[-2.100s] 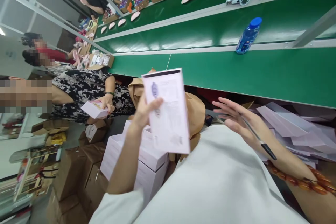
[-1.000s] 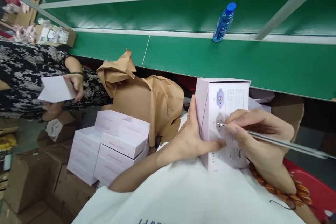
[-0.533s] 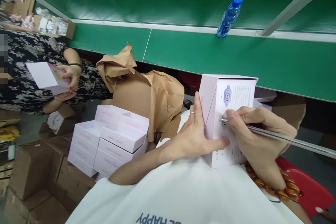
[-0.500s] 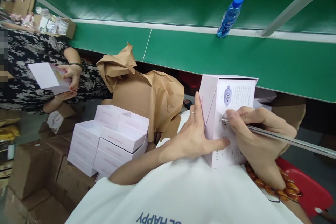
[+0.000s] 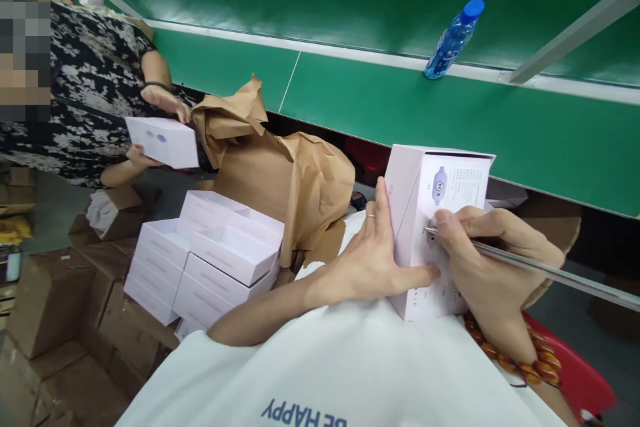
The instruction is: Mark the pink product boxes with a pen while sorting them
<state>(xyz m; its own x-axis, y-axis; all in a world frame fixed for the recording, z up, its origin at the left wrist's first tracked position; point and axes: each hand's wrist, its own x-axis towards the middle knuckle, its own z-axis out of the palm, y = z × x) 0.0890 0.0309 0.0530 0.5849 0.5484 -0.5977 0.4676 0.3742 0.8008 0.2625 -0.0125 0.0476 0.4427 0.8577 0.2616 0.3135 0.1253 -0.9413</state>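
A pale pink box [image 5: 407,213] with a printed purple watch-like picture and small text stands against my front. My left hand [image 5: 373,257] grips its left side, thumb across the printed face and fingers along the side. A ring is on one finger. My right hand [image 5: 493,257] pinches a long thin metal tool [image 5: 565,277], its tip touching the printed face near the middle. Amber beads circle my right wrist. Stacked pale boxes [image 5: 220,293], some of them open trays, are at the left. Brown paper [image 5: 317,180] lines a carton beside them.
A green bench [image 5: 350,100] runs across the back, with a blue-capped bottle [image 5: 453,40] on it. At the left, a person in a floral top [image 5: 95,67] holds a white box [image 5: 167,142]. Brown cartons [image 5: 50,300] are at lower left, a red stool [image 5: 585,373] at lower right.
The other person has moved the white box right and turned it, with one hand now near the brown paper. My hands keep nearly the same hold; the view has shifted slightly.
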